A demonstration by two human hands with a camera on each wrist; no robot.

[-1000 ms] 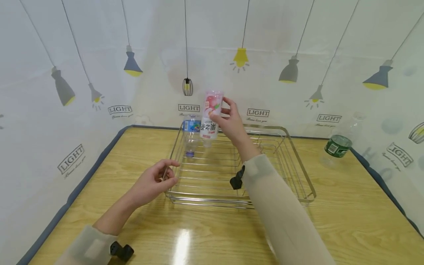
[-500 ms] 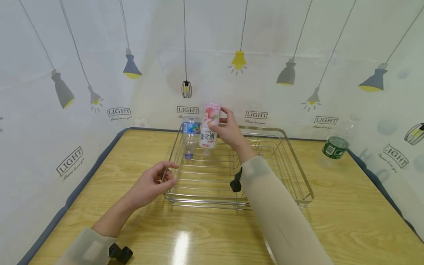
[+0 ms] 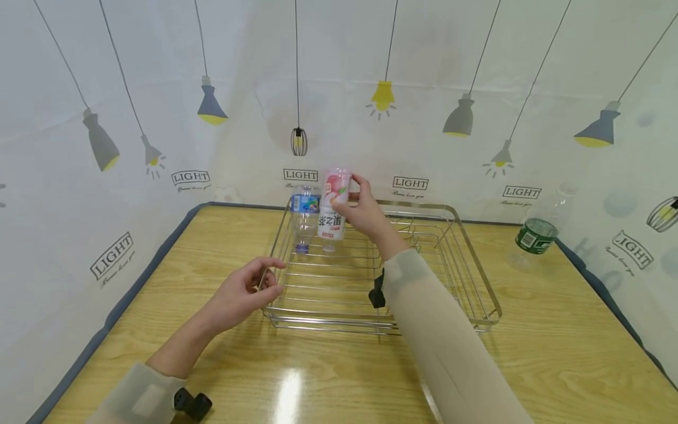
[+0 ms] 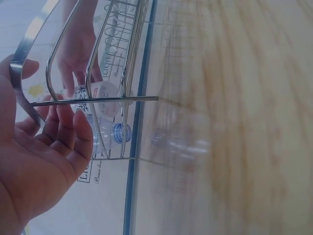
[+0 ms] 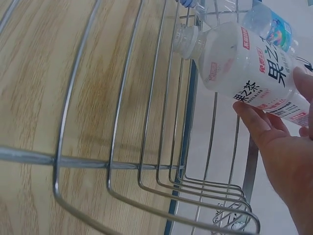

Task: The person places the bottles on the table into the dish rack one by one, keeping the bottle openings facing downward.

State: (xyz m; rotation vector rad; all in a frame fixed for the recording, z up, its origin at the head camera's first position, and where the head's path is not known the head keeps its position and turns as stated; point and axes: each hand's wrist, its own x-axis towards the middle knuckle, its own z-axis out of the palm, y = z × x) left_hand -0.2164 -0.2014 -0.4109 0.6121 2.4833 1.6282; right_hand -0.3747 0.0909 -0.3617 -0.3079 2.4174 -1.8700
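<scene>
My right hand [image 3: 366, 213] grips a white-and-pink peach tea bottle [image 3: 333, 203] by its side. The bottle is upside down, its neck inside the wire rack [image 3: 339, 317]. In the right wrist view, the tea bottle [image 5: 227, 61] has its cap end toward the rack wires, and my fingers and thumb are around its body. Just left of it, a clear bottle with a blue label [image 3: 305, 204] also stands neck down in the rack. My left hand [image 3: 245, 292] holds the rack's left rim near the front corner, fingers curled about the metal in the left wrist view.
A clear bottle with a green label [image 3: 537, 235] stands on the wooden table [image 3: 222, 365] to the right of the rack. A white curtain [image 3: 339, 88] printed with lamps rises behind the table and along both sides. Wire dividers [image 3: 418, 227] stand in the rack's right part.
The tea bottle in my right hand has come down into the rack beside the blue-labelled bottle, shifting slightly left. My left hand stays at the rim.
</scene>
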